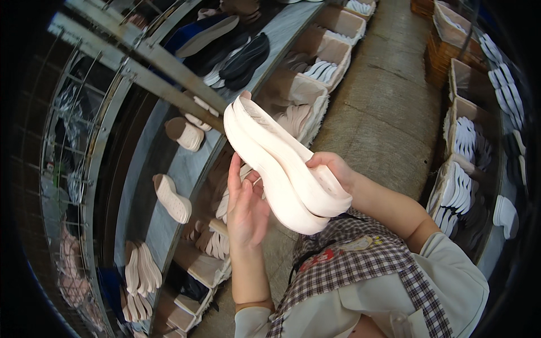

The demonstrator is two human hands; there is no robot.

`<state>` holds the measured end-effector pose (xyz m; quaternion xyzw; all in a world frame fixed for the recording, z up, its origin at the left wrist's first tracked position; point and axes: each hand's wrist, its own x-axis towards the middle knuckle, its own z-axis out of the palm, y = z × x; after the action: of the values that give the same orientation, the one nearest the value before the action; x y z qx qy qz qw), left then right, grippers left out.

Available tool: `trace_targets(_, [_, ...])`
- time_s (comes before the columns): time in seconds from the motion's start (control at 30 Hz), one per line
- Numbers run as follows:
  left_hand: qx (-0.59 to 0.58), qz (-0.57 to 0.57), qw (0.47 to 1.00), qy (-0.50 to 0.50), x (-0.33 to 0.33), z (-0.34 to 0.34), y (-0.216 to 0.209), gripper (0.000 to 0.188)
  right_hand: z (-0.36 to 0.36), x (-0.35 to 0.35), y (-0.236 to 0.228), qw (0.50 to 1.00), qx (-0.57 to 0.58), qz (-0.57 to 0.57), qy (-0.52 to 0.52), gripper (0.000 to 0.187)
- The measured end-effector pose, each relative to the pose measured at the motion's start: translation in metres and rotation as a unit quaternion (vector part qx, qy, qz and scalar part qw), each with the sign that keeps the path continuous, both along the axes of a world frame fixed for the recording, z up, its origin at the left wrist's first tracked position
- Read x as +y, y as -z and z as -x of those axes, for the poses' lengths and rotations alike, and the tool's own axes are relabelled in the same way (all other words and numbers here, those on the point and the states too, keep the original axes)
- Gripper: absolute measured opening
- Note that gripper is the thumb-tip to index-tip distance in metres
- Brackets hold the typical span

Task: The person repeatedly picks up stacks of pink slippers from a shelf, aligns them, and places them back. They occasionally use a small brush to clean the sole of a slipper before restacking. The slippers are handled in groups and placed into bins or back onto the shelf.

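I hold two cream shoe soles (282,163) pressed together, one against the other, tilted with their far end toward the upper left. My right hand (332,167) grips the near end, its thumb over the upper sole's rim and its other fingers hidden behind. My left hand (248,211) is palm up beside the lower sole; its fingers touch and support the side, partly hidden beneath it. A narrow gap runs between the two soles, and the upper one shows a hollow inside.
On the left, a grey shelf (186,163) carries loose cream soles (172,198) and dark soles (245,62). Lined bins (329,53) of soles stand along both sides of a brown floor (389,90). A metal frame (169,84) crosses the upper left; more bins (456,186) stand right.
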<state>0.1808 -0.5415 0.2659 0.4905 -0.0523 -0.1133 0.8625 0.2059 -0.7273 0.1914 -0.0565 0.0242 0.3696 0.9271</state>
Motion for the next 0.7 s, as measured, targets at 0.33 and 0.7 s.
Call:
trace_targets(0.33, [0.015, -0.022, 0.993, -0.118, 0.041, 0.025, 0.003, 0.068, -0.01, 0.052, 0.009, 0.995, 0.018, 0.021, -0.096, 0.053])
trace_targets(0.7, [0.054, -0.052, 0.976, -0.205, 0.117, 0.029, 0.03, 0.069, -0.036, 0.129, -0.006, 0.976, -0.071, 0.115, -0.169, 0.054])
